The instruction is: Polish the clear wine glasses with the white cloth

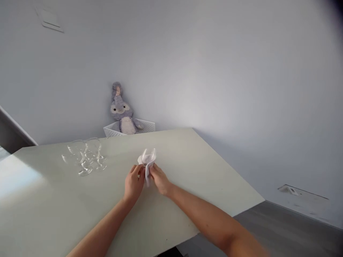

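Note:
Over the middle of the table, a clear stemmed glass (145, 152) is held between my hands with a white cloth (148, 170) folded about it. My left hand (134, 181) pinches at the lower part of the glass, near its stem, with curled fingers. From the other side, my right hand (160, 179) presses the cloth against the glass. The cloth hangs down between the hands and hides part of the glass; its base is hard to make out. To the left stand several clear stemmed glasses (85, 170), close together and overlapping in view.
The pale table (214, 182) has a slanting right edge, with grey floor (278, 228) beyond it. Behind the far edge, a grey plush rabbit (122, 109) sits in a white perforated basket (147, 126) against the wall. Bright light falls on the table's left side.

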Demonstrator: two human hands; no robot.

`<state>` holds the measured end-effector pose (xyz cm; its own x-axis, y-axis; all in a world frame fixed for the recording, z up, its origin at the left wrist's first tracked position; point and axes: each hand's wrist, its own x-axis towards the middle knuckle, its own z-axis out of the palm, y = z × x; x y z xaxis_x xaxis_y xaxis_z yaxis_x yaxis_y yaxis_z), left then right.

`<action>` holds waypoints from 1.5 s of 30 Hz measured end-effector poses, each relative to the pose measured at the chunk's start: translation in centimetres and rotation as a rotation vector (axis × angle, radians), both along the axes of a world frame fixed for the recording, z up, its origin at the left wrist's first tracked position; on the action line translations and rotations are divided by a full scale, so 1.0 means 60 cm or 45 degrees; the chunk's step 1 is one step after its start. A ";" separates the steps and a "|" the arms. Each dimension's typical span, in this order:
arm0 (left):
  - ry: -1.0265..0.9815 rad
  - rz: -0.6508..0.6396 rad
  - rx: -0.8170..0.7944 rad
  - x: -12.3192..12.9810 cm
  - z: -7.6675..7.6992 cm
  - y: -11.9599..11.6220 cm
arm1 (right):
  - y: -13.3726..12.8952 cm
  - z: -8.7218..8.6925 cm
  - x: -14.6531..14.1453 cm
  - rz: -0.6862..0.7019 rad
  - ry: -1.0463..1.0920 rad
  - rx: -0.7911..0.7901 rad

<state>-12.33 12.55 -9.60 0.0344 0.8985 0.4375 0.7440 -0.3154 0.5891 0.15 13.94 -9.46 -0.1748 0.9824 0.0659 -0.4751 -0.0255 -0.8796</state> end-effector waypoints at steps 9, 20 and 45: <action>0.080 -0.236 0.152 0.003 0.015 0.001 | -0.004 -0.015 0.002 -0.262 -0.546 0.097; -1.175 -0.323 -0.485 0.005 0.033 0.000 | -0.014 0.009 0.032 -0.244 -1.225 0.808; -0.685 0.015 0.322 -0.015 0.041 -0.005 | -0.015 0.011 0.039 0.322 -1.165 0.343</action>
<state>-13.24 12.25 -7.12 -0.2606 0.7632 0.5913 0.3658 -0.4887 0.7920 2.51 13.06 -8.82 -0.4726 0.8811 0.0167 0.3831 0.2225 -0.8965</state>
